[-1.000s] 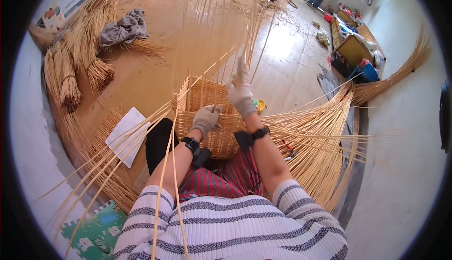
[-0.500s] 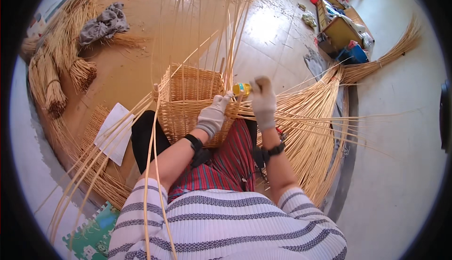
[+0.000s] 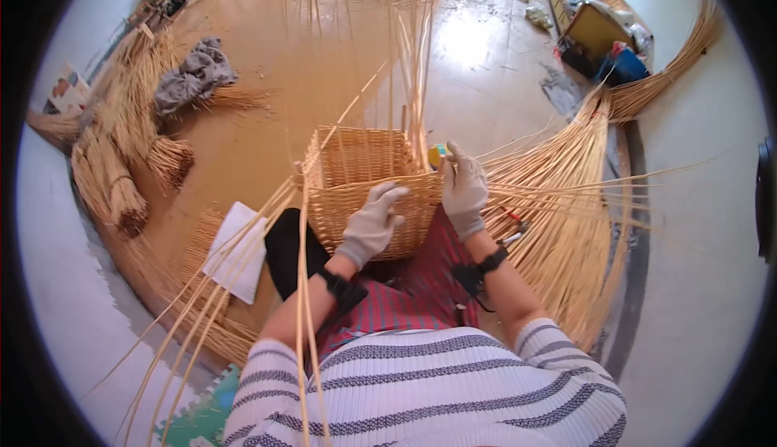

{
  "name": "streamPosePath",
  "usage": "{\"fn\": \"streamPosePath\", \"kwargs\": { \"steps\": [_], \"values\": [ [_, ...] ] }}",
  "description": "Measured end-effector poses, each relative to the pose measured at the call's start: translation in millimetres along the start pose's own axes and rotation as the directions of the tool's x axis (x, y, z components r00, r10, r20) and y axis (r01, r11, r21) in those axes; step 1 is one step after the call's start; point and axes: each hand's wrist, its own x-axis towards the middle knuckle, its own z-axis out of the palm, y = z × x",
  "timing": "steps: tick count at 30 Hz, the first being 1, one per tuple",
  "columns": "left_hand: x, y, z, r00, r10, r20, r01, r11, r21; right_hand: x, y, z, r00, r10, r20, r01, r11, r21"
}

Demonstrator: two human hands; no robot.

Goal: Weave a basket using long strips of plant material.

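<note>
A square wicker basket (image 3: 364, 219) of pale woven rods rests upright against my lap, its far side bristling with tall uprights. My left hand (image 3: 371, 224), in a light knitted glove, is before the near wall; its fingers are apart and hold nothing I can see. At the near right corner is my right hand (image 3: 464, 192), gloved too, its fingers bent in beside a short corner stake. A small yellow object (image 3: 437, 155), partly hidden, shows just beyond those fingers. Whatever the right fingers grip is hidden.
Long rods (image 3: 558, 228) fan out on my right. Bundled rods (image 3: 113, 184) and a grey cloth (image 3: 194, 77) lie far left. A white sheet (image 3: 237, 253) is beside my left knee, crossed by loose rods. Red-handled tool (image 3: 511, 219) lies by my right forearm. Cluttered boxes (image 3: 595, 34) stand far right.
My right hand has come down from its raised position to the basket's corner. My left hand has drawn away from that corner and its fingers have spread. The view has shifted, moving everything rightward.
</note>
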Motion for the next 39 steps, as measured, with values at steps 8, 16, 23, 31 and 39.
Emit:
{"fn": "streamPosePath", "kwargs": {
  "steps": [8, 16, 23, 31, 39],
  "values": [
    [-69, -68, -100, 0.575, -0.556, -0.601, 0.264, 0.821, -0.507, -72, -96, 47, 0.774, -0.170, 0.611, -0.185, 0.860, 0.475],
    [-63, -95, -94, 0.551, -0.448, -0.704, 0.331, 0.892, -0.308, -49, -172, 37, 0.532, -0.526, 0.664, -0.068, 0.755, 0.653],
    [-70, -96, -104, 0.672, -0.276, -0.687, 0.161, 0.960, -0.227, -48, -197, 40, 0.682, -0.601, 0.415, 0.047, 0.603, 0.796],
    [-86, -47, -105, 0.882, -0.079, -0.465, 0.125, 0.990, 0.071, -22, -251, 58, 0.736, -0.663, 0.136, 0.282, 0.484, 0.829],
    [-53, -131, -95, 0.870, -0.457, -0.187, 0.215, 0.692, -0.689, 7, -257, 115, 0.841, -0.518, 0.158, 0.178, 0.539, 0.823]
  ]
}}
